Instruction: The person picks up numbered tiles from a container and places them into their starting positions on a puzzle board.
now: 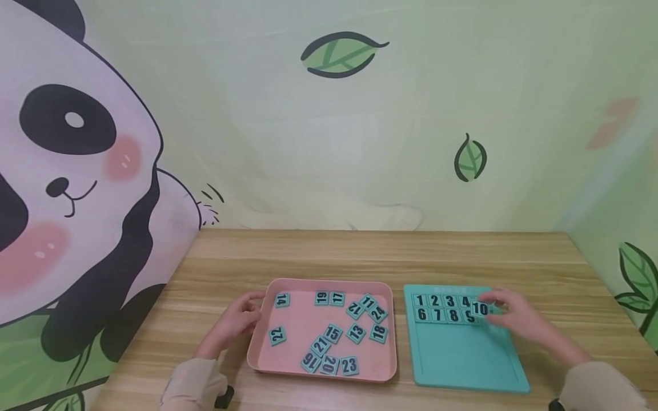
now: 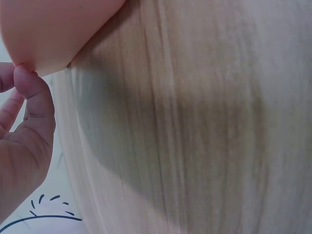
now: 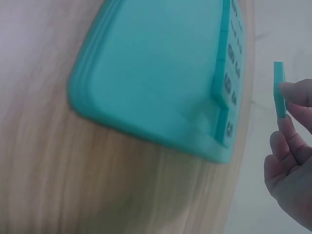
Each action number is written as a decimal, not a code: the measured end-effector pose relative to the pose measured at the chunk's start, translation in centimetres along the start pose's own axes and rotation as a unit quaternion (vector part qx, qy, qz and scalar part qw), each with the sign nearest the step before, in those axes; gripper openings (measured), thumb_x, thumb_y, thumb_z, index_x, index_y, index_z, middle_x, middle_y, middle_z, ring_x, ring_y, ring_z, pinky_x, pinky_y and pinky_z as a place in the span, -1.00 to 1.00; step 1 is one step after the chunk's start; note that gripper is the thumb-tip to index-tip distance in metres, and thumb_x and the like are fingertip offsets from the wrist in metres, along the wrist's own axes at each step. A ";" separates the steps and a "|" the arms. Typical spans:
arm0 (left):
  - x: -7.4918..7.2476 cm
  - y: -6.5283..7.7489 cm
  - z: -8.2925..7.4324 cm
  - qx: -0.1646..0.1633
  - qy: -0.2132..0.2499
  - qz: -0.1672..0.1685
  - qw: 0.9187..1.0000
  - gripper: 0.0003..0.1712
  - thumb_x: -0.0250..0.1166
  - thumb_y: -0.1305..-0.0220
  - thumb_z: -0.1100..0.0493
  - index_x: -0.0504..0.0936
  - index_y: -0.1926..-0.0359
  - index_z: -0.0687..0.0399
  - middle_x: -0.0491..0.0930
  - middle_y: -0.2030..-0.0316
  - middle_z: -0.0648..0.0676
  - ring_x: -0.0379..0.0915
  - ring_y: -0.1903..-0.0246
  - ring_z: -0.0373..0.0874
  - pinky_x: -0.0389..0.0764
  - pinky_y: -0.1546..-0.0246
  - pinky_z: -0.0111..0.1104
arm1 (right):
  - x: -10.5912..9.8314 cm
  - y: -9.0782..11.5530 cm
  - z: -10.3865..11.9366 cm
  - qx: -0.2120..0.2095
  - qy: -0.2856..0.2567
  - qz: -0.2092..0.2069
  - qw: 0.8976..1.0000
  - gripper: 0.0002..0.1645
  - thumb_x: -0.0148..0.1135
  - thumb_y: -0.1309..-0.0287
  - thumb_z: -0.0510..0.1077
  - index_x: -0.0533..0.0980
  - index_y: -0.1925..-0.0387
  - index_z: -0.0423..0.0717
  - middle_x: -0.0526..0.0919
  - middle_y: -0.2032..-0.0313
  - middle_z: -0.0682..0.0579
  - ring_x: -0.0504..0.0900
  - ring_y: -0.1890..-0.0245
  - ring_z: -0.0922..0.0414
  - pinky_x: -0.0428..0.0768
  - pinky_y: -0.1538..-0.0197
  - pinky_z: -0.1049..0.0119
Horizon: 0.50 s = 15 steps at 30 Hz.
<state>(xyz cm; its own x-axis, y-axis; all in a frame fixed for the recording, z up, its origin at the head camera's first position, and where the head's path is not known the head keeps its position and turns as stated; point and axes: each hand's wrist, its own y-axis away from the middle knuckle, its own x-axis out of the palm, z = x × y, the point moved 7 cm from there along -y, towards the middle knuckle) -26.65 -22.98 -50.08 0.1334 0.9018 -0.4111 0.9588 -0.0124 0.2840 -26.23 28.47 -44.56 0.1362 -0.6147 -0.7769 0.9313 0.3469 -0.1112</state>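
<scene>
Between thumb and fingers, my right hand point(image 1: 511, 311) pinches a teal number tile marked 10 point(image 1: 480, 309). In the right wrist view this tile point(image 3: 279, 90) is seen edge-on, apart from the teal board point(image 3: 146, 73). On the teal board point(image 1: 465, 357), tiles 1 to 4 stand in the top row and 6 to 9 below; the right hand and its tile partly cover the row ends. My left hand point(image 1: 237, 321) grips the left rim of a pink tray point(image 1: 293, 365), the thumb point(image 2: 34, 83) against its outer wall. Loose number tiles such as 22 point(image 1: 277, 335) lie in it.
Tray and board lie side by side on a wood-grain table point(image 1: 360, 254), with a narrow gap between them. Behind the table hangs a pale green backdrop point(image 1: 247, 114) with leaves and a panda point(image 1: 77, 188).
</scene>
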 end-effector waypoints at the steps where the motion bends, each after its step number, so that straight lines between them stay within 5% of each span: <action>1: 0.0 0.0 0.0 0.001 0.000 0.000 1.000 -0.48 0.02 -0.10 0.39 0.29 -0.14 0.15 0.33 0.38 0.13 0.28 0.59 -0.14 0.38 0.58 -0.37 | 0.0 0.1 -0.2 0.002 0.002 0.001 1.000 -0.56 0.26 0.21 -0.31 0.48 0.16 -0.32 0.53 0.19 -0.17 0.46 0.21 -0.02 0.48 0.16 0.06; 15: 0.0 -0.1 -0.1 -0.002 -0.006 -0.006 1.000 -0.49 0.02 -0.07 0.40 0.32 -0.11 0.15 0.36 0.38 0.13 0.29 0.60 -0.15 0.39 0.59 -0.38 | 0.9 0.9 -3.1 0.056 0.037 0.032 0.997 -0.57 0.21 0.18 -0.33 0.48 0.13 -0.31 0.47 0.18 -0.23 0.45 0.14 -0.18 0.44 0.12 -0.07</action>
<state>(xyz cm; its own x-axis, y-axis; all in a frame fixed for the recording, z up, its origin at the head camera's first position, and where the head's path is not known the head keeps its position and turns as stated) -26.72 -22.93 -50.04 0.1255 0.8968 -0.4243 0.9594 -0.0009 0.2820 -26.31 30.40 -47.28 0.1751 -0.5381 -0.8245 0.9540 0.2997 0.0070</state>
